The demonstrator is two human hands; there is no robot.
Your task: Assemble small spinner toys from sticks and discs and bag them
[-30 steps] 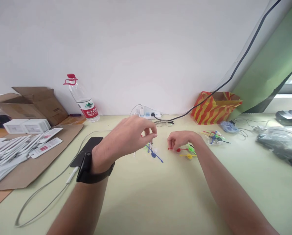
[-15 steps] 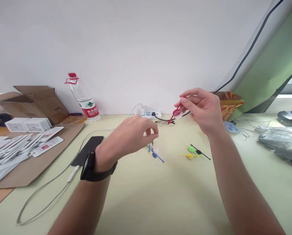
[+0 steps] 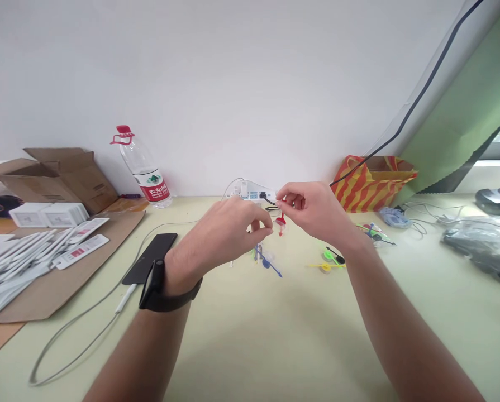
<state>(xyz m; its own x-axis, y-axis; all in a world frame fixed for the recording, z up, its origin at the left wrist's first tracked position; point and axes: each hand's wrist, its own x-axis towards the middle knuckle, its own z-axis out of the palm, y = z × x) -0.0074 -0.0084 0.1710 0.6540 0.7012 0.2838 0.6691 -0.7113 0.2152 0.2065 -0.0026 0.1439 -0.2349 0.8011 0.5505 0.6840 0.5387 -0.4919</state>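
My right hand (image 3: 310, 213) pinches a small red plastic arrow spinner (image 3: 280, 221) by one end. Its round hub and pointed tip hang below the fingers, above the table. To the left, my left hand (image 3: 235, 229) hovers with curled fingers, thumb and forefinger tips together; what they hold, if anything, is hidden. Partly behind and below that hand lies a cluster of small pieces, among them a blue arrow spinner (image 3: 266, 263). Beneath my right forearm rest a yellow spinner (image 3: 325, 268), a green spinner (image 3: 327, 255) and a black spinner (image 3: 340, 259).
A phone (image 3: 150, 258) on a cable lies beside my left wrist. At the back stand a water bottle (image 3: 151, 178), a power strip (image 3: 255, 195) and a red-yellow bag (image 3: 371, 181). More spinners (image 3: 375, 234) lie right of my forearm. White strips (image 3: 27, 262) cover cardboard at left.
My right hand has moved left and down with the red arrow spinner, close to my left hand. The left hand is nearly still. The bag and right-hand pile of spinners have come into view.
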